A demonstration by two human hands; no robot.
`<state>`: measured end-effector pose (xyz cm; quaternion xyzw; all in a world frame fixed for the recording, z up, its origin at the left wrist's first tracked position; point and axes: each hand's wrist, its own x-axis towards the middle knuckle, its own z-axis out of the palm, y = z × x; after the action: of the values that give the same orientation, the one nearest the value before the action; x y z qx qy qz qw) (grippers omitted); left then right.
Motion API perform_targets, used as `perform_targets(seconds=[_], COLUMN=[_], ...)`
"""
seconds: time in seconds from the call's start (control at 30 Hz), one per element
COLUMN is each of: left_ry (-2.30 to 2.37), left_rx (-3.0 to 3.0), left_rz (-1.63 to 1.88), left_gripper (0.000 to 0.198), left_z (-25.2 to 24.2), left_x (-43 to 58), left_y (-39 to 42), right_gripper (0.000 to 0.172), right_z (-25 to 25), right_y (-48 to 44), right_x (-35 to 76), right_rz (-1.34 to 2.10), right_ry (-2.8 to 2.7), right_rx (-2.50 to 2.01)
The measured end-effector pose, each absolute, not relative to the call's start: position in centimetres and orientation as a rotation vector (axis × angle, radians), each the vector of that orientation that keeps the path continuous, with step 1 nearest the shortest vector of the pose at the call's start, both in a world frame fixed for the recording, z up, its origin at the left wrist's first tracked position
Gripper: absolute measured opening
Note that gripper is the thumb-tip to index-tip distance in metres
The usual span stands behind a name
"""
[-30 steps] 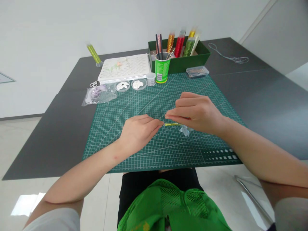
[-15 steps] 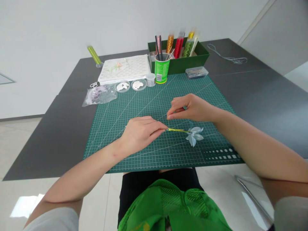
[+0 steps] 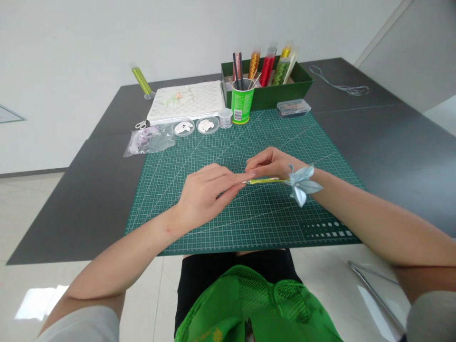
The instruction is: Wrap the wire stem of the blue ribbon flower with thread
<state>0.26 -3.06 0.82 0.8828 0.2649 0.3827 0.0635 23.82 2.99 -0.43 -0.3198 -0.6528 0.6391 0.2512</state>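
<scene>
My left hand [image 3: 208, 192] pinches the lower end of an artificial flower's stem between thumb and forefinger. The flower [image 3: 302, 183] has pale blue petals and points to the right, held above the mat. Yellow-green thread [image 3: 263, 180] wraps part of its stem, and a bare pale tip shows at my left fingertips. My right hand [image 3: 270, 162] is closed in a pinch just behind the stem, its fingertips meeting those of the left. A thin strand ran from it to the stem a moment ago; now that strand is hidden by the fingers.
A green cutting mat [image 3: 213, 228] covers the table's front. Behind stand a green can [image 3: 242, 107] of sticks, a dark green box [image 3: 274, 97] of thread spools, a white foam board [image 3: 199, 102], dishes of white pieces [image 3: 183, 127], a plastic bag [image 3: 149, 140] and scissors [image 3: 141, 124].
My right hand has come down and left to meet my left fingertips. The flower head has risen and shifted right, its stem still in my left hand.
</scene>
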Motion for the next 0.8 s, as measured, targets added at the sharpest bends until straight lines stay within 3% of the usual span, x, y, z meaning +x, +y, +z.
perform_targets(seconds=[0.13,0.37,0.47,0.67,0.8], left_ry=[0.933,1.310,1.336,1.399,1.448], left_rx=[2.546,2.120,2.010,1.985,2.086], left_rz=[1.194,1.234,1.204,1.134,1.022], left_gripper=[0.017,0.018,0.019,0.019,0.019], left_z=[0.8,0.3,-0.1,-0.4,-0.5], left_x=[0.3,0.3,0.3,0.3,0.4], left_y=[-2.9,-2.1,-1.7,-1.4,-1.3], right_gripper=[0.028,0.024,0.021,0.014,0.011], right_z=[-1.7,-2.4,-2.7,-2.1,-0.6], right_y=[2.4,0.2,-0.2,-0.4,-1.2], right_x=[22.8,21.5,21.6,22.4,22.3], right_rz=[1.665,1.100,0.686,-0.520,-0.863], right_ry=[-1.603,-1.713,-1.910,-2.215,-2.259], right_rx=[-0.848,-0.944,-0.849,-0.524,-0.325])
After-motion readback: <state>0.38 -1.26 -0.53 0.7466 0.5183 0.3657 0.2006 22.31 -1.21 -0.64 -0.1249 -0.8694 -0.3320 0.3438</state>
